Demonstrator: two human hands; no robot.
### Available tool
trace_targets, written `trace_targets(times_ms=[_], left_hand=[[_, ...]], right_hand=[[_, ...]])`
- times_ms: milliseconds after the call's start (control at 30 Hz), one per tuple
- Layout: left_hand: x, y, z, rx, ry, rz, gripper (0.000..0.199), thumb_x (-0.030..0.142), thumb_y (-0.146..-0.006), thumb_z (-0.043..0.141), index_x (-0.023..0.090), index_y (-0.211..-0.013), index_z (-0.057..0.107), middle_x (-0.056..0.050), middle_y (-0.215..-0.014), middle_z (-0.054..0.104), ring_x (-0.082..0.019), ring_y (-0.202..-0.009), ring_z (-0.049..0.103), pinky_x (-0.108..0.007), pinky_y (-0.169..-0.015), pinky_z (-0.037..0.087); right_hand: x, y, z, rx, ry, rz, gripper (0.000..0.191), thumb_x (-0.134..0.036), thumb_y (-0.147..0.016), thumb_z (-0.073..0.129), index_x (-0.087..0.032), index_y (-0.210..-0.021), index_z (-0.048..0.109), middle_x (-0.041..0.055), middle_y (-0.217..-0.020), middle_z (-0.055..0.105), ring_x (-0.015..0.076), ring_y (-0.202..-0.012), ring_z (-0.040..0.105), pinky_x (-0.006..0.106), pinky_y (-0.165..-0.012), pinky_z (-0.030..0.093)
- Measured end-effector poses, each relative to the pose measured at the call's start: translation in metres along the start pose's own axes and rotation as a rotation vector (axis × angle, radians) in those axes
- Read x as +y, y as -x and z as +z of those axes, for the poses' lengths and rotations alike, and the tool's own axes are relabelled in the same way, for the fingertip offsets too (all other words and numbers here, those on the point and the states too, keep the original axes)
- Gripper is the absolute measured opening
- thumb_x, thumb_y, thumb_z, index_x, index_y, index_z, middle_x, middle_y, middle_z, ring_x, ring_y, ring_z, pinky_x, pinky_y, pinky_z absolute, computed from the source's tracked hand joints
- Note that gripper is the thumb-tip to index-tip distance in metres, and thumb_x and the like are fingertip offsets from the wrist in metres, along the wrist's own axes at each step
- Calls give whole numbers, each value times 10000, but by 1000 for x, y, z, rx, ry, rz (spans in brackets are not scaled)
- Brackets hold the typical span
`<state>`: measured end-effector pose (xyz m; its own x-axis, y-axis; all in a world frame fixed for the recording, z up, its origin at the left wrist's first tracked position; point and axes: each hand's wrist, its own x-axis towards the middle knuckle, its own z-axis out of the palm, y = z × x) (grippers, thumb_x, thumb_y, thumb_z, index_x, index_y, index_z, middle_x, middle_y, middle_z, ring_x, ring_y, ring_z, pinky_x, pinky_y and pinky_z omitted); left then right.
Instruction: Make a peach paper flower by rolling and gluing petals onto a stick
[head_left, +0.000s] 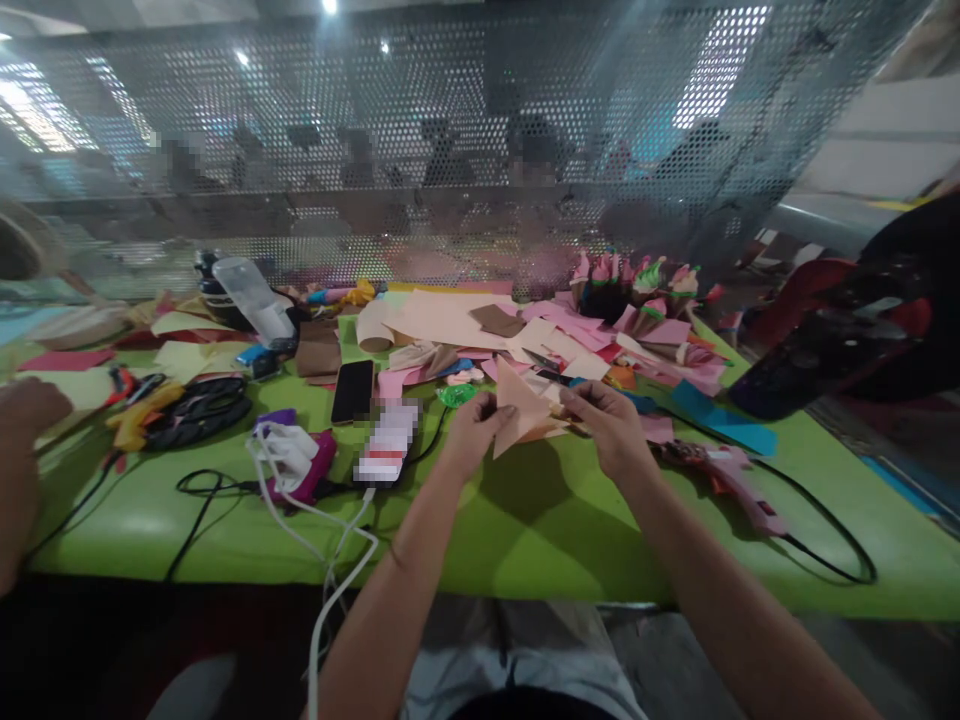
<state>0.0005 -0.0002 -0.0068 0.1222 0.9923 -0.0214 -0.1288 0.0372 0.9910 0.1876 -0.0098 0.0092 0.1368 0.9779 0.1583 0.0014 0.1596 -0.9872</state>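
My left hand (476, 430) pinches a pale peach piece of paper (519, 408) with a pointed top, held above the green table (525, 555). Close by on the right, my right hand (604, 415) has its fingers pressed together at the paper's right side; what exactly lies between them is too small to make out. A shiny green wrapped item (459, 395) lies just beyond my left hand. To the right of my right hand rests a pink glue gun (739, 485) with a black cord.
A black phone (352, 392), a lit phone (386, 445) with a white cable and a magenta power adapter (311, 470) lie left. Paper sheets (442, 320) spread behind my hands. Another person's hand (34, 410) is far left; a dark bottle (795, 370) stands right.
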Motion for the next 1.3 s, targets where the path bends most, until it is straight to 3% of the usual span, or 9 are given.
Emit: trace_targets(times_ms=[233,633,733,833,933,1000,1100,1200,1300], left_hand=[[5,3,2,-8,53,2,343,410,-621,816,155,-765,637,-14,-747,649,-147,-714,578,-276,-700,438],[1,0,0,25,-77,59,277,424,-708,727,170,-719,618,10,-688,602,-134,-686,529,-258,-669,401],[-2,-3,-1,9,-82,79,257,412,-722,721,168,-785,672,-21,-789,668,-160,-779,589,-282,-753,444],[-3,-5,-2,-24,-28,127,342,366,-726,741,187,-1015,701,-69,-1059,711,-195,-998,625,-288,-850,466],[0,-3,-2,66,16,84,517,381,-734,754,225,-1212,633,-94,-1222,681,-220,-1113,618,-272,-799,485],[2,1,-1,81,31,-29,472,496,-768,706,203,-1135,667,-110,-1114,716,-231,-1005,656,-274,-694,484],[6,7,3,-57,110,-181,512,643,-761,652,168,-936,725,-118,-922,739,-225,-820,669,-303,-651,486],[7,10,6,-118,191,-147,480,539,-607,831,163,-890,740,-91,-910,752,-201,-808,662,-301,-735,499],[5,7,6,-50,186,-73,472,451,-529,888,158,-867,739,-59,-876,753,-177,-787,645,-283,-745,489]], right_hand=[[-2,2,6,-151,-80,68,387,-520,-575,852,-209,-735,688,-5,-666,628,142,-650,553,273,-625,438],[-3,3,7,-165,-89,58,362,-463,-561,851,-211,-774,702,3,-736,661,155,-704,567,295,-680,452],[-1,3,6,-142,-42,6,280,-399,-586,814,-214,-754,686,-1,-735,653,164,-716,567,301,-685,448],[-1,3,4,-71,-21,-67,156,-316,-625,738,-223,-735,680,10,-795,678,175,-756,584,305,-699,451],[-2,3,2,-10,-38,-138,89,-225,-626,669,-230,-715,676,37,-915,713,204,-861,613,311,-730,458],[-4,4,1,7,-48,-178,101,-187,-620,655,-235,-705,681,43,-937,715,219,-918,621,319,-757,464],[-4,5,2,-7,-24,-230,95,-169,-631,665,-238,-689,698,42,-919,708,220,-928,629,325,-776,470],[-2,6,4,-71,27,-258,70,-187,-662,678,-236,-692,718,47,-941,717,217,-932,633,330,-790,479],[0,7,4,-78,4,-165,140,-261,-704,701,-243,-834,747,36,-930,726,195,-866,633,329,-776,489]])
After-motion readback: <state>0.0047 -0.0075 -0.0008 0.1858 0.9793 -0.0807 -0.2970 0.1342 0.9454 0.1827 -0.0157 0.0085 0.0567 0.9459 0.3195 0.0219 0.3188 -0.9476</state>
